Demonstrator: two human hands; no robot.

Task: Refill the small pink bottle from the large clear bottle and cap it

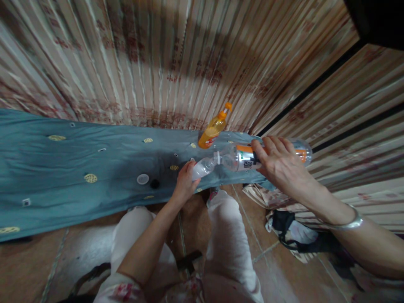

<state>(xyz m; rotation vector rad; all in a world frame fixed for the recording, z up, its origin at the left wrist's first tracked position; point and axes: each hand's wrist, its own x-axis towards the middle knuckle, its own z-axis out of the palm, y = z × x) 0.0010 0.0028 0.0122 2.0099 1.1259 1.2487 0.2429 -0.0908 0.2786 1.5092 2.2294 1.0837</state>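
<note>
My left hand (185, 182) is closed around a small clear bottle (203, 167) that tilts up to the right. My right hand (277, 162) grips a larger clear bottle (235, 158) with an orange and black label, held on its side. The mouths of the two bottles meet at about the middle. An orange drink bottle (213, 128) with an orange sports cap stands tilted behind them on the blue-green cloth (63, 185). A silver bangle (350, 222) sits on my right wrist.
A white cap (142, 179) and a small black cap (154, 184) lie on the cloth left of my hands. Striped patterned fabric (176, 63) hangs behind and to the right. My knees in white trousers (227, 235) are below. A dark bag (290, 235) lies on the tiled floor.
</note>
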